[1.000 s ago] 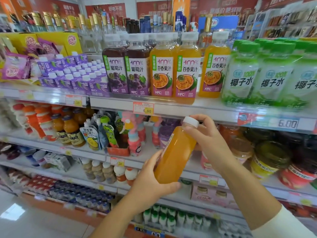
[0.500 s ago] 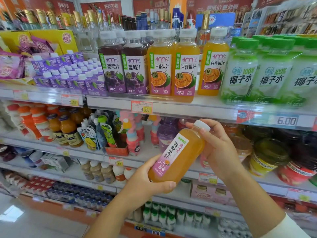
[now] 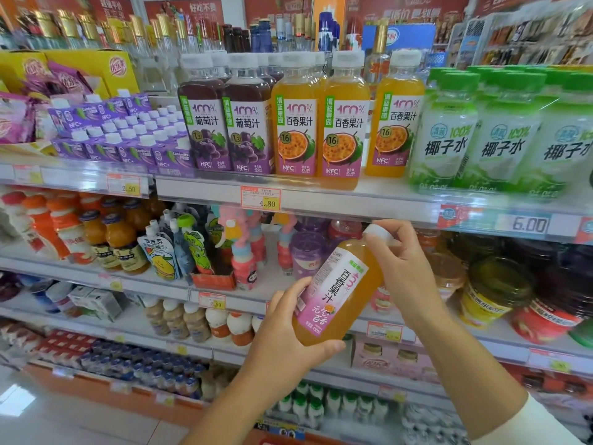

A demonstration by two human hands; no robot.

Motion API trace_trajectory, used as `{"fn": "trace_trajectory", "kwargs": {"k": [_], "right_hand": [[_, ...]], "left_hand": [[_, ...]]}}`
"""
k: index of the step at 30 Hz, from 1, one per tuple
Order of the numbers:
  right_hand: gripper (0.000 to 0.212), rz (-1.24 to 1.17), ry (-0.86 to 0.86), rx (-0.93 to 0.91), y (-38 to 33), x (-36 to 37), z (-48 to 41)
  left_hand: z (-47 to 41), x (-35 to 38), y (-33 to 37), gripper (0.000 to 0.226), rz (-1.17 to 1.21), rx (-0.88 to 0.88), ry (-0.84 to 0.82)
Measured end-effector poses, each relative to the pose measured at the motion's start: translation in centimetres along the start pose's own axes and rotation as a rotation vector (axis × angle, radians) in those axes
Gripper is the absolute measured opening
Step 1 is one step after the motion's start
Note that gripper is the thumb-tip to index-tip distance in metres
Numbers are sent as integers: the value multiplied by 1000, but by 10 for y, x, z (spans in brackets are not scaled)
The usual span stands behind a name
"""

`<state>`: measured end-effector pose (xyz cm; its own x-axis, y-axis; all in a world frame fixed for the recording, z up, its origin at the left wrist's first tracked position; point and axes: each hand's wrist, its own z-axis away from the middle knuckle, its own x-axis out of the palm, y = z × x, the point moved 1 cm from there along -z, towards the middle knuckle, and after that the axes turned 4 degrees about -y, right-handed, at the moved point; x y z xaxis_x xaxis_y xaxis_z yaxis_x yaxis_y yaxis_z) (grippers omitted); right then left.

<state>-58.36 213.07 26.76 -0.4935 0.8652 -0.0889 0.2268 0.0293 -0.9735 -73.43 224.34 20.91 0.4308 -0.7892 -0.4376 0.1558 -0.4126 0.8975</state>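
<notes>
The passion fruit juice bottle in the lower middle of the frame is filled with cloudy orange juice up to the neck and closed with a white cap. On the top shelf, in the upper middle, stand grape juice bottles with dark purple juice. Beside them to the right are shelf bottles of passion fruit juice. At the upper right are green-capped coconut water bottles with pale liquid. Purple cartons with white caps sit in rows at the upper left.

The held bottle is tilted, with its cap to the upper right and its base to the lower left. Its pink, white and green label faces the camera. The left hand grasps the base, with the thumb under the bottom and the fingers curled round the side. The right hand grips the neck, its fingers curled at the cap. The bottle hangs in the air in front of the second shelf, below the 4.80 price tag, and touches no shelf.

The shelves are white with clear front rails, and a 6.00 price tag is at the right. A pale glossy floor shows at the lower left, and red posters run along the top.
</notes>
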Motion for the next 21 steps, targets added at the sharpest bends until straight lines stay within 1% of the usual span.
{"fn": "trace_trajectory", "kwargs": {"k": [2, 4, 6, 10, 11, 12, 14, 15, 17, 18, 19, 21], "right_hand": [[13, -23, 46, -1, 1, -1, -2], [9, -113, 72, 11, 0, -4, -3], [10, -233, 53, 29, -2, -9, -3], [17, -439, -68, 35, -8, -16, -2], [18, -461, -100, 34, -9, -16, -2], [19, -466, -124, 33, -10, -15, -1], [19, -398, -126, 42, -9, -16, -2], [17, -296, -110, 40, -10, -18, -3], [12, -69, -87, 39, -11, -22, -6], [11, -5, -70, 41, -13, -25, -6], [11, 12, -46, 40, -14, -26, -7], [13, -14, -9, 36, -17, -31, -6]], "left_hand": [[0, 2, 4, 89, -65, 26, 4], [-2, 0, 5, 90, -45, 38, -32], [-6, -7, 5, 88, 132, 11, -110], [-15, -13, 1, 71, 583, -134, -388], [-15, -11, 0, 66, 659, -157, -425], [-15, -8, 0, 63, 674, -164, -428], [-15, -1, 2, 66, 577, -136, -373], [-15, 2, 3, 72, 497, -105, -319], [-15, 7, 8, 81, 345, -54, -160], [-14, 9, 11, 87, 268, -19, -81], [-13, 12, 12, 92, 188, 18, -22], [-13, 17, 12, 101, 107, 53, 10]]}}
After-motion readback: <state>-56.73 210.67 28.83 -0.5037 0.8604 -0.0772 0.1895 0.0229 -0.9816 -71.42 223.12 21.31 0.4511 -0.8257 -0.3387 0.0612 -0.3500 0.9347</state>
